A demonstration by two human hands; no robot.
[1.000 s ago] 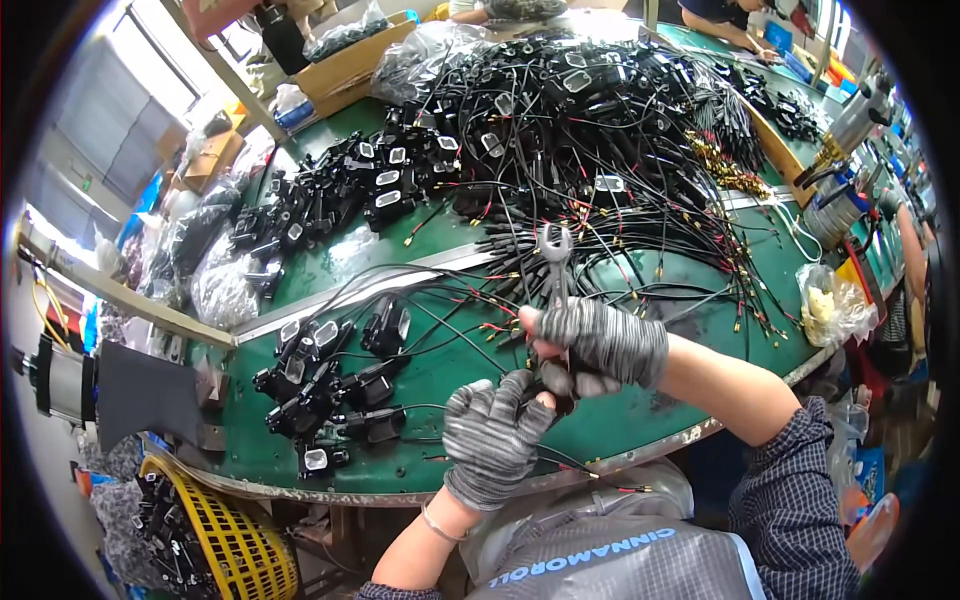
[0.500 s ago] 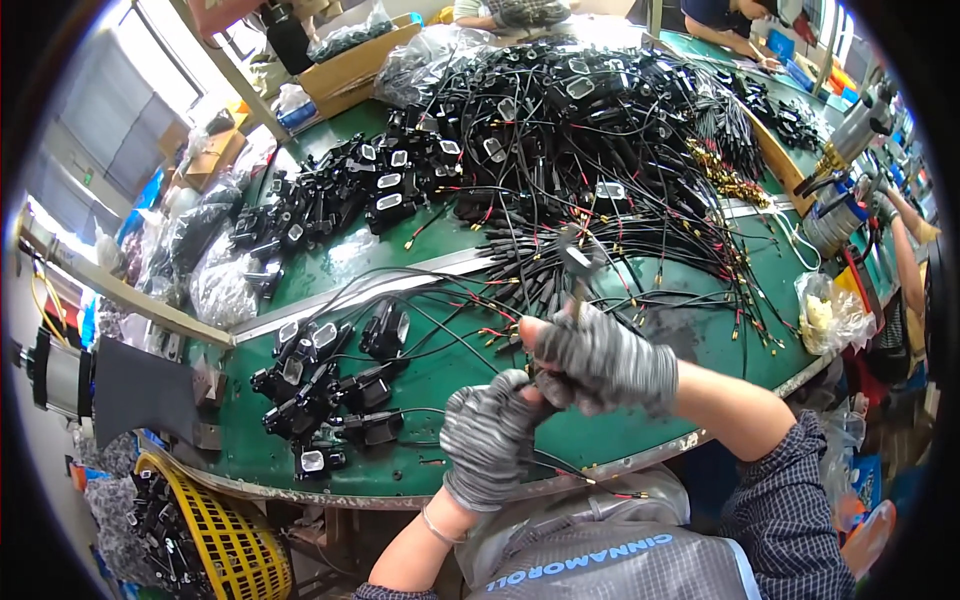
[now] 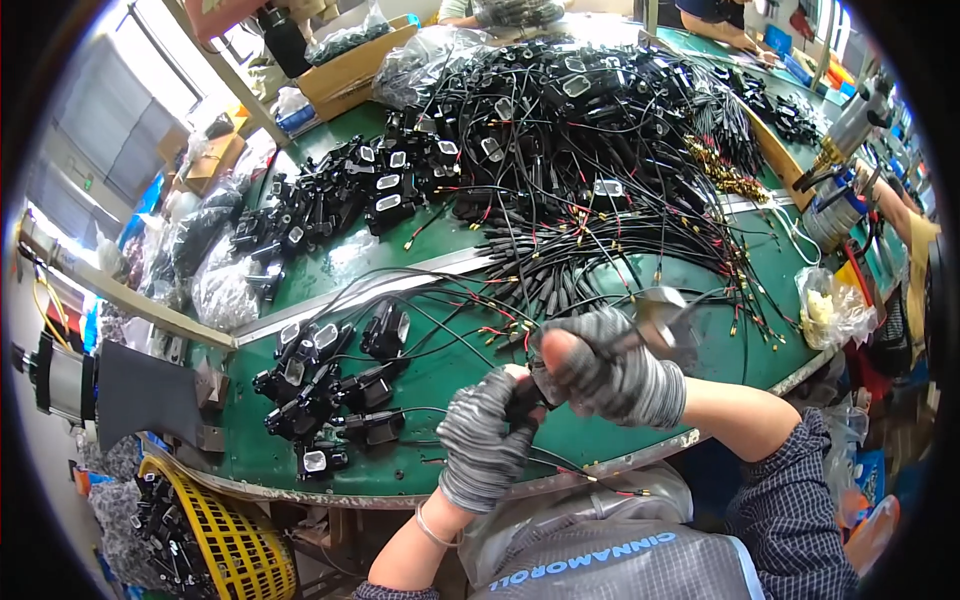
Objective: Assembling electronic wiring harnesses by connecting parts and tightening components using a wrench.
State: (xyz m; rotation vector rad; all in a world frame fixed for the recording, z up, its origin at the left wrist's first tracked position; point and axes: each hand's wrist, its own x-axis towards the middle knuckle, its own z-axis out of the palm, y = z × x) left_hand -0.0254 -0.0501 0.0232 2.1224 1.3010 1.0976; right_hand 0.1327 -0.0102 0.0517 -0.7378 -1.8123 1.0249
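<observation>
The right hand (image 3: 622, 375) grips a shiny metal wrench (image 3: 660, 308), blurred; the left hand (image 3: 483, 440) holds a black part (image 3: 526, 398), mostly covered.

Desk (image 3: 745, 355) has a green top and worn rim. Large heap of black housings (image 3: 575, 85) lies toward far side; black cables (image 3: 680, 240) with red-and-gold ends fan out before it; smaller housing cluster (image 3: 375, 428) sits near left.

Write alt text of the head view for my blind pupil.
A right hand in a grey striped knitted glove holds a blurred silver metal wrench; the gloved left hand holds a small dark part. Beyond, boxy black housings and thin black cables lie heaped on a green tabletop.
</observation>
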